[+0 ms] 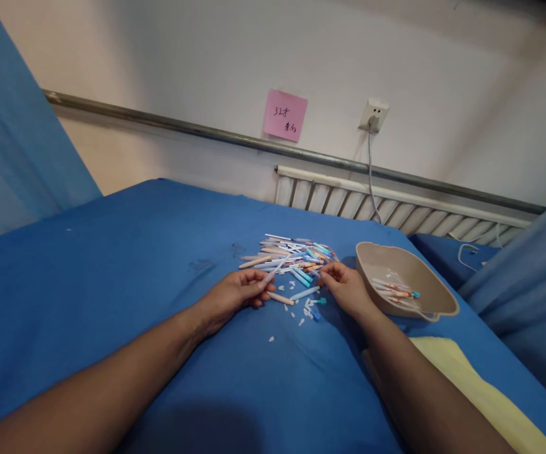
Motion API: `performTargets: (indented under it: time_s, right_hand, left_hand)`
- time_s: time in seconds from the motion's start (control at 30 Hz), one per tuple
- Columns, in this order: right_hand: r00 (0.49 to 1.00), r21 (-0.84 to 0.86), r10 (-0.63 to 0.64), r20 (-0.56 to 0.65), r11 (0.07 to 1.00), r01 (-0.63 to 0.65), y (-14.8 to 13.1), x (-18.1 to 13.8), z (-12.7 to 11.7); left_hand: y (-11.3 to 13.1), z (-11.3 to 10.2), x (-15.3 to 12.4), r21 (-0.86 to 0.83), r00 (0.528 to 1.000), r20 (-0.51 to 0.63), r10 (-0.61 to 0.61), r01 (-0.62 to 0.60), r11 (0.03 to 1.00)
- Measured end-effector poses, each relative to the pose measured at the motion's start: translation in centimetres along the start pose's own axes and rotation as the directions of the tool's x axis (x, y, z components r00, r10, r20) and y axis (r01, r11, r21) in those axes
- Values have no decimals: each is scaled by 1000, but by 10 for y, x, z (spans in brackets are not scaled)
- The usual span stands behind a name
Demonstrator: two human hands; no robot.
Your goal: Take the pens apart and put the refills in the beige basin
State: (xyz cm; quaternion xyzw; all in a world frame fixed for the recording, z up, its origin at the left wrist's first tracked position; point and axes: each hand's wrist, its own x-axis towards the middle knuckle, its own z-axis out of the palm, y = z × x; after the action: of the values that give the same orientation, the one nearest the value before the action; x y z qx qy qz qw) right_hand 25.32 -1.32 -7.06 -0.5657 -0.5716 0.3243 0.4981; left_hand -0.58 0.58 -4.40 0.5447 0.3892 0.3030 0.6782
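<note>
Between the thumb and fingers of my left hand (244,291) is a slim whitish pen barrel (274,272), tilted up to the right. My right hand (345,287) is closed in a pinch at the right edge of a pile of pen parts (287,251); what its fingertips hold is too small to make out. The pile mixes white, orange, beige and blue pieces. Just in front lie a beige barrel (280,298), a light blue barrel (305,293), a teal piece (320,301), a blue piece (316,316) and several small white tips (307,311).
A beige plastic basin (431,284) stands to the right with several assembled-looking pens (393,290) inside. A yellow cloth (471,378) lies below it on the blue-covered surface (126,252). Behind are a radiator (334,200), a metal rail (197,131) and a plugged-in cable (370,170).
</note>
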Motion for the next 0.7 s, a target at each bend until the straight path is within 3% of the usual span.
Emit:
performTargets:
  time_s: [0.13, 0.23, 0.43, 0.6, 0.7]
  right_hand:
    - [998, -361, -22, 60, 931, 42, 7, -2, -8]
    - [998, -469, -25, 58, 882, 49, 5, -3, -10]
    - [1000, -527, 16, -16, 850, -22, 4, 0, -9]
    - [985, -441, 21, -172, 892, -96, 14, 6, -10]
    - [982, -436, 3, -188, 896, -86, 17, 8, -10]
  left_hand:
    - [1, 1, 0, -47, 1000, -27, -12, 10, 999]
    - [2, 2, -1, -35, 999, -46, -19, 17, 999]
    - [1, 2, -1, -14, 999, -41, -28, 28, 1000]
    - [0, 0, 1, -5, 999, -36, -20, 20, 1000]
    - [-1, -1, 1, 9, 999, -29, -15, 15, 1000]
